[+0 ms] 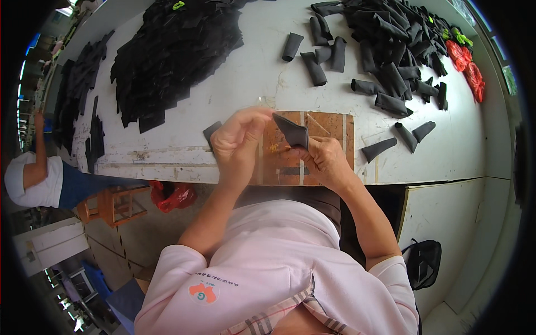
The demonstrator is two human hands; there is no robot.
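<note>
A small black fabric piece (292, 132), folded into a narrow tube-like shape, is held up between my hands. My right hand (329, 161) grips its lower end, with the fingers wrapped round it and the thumb hidden in part. At the upper left tip, the thumb and fingers of my left hand (243, 133) are pinched together on the fabric. Both hands are above a brown taped board (345, 146) at the table's front edge. Another dark fabric piece (211, 132) lies on the table, partly behind my left hand.
Flat black fabric pieces (173, 61) lie in a large overlapping heap at the far left. Rolled black tubes (391, 78) pile up at the far right, by red plastic bags (473, 78). A person (39, 177) is at the left, near a wooden stool (120, 204).
</note>
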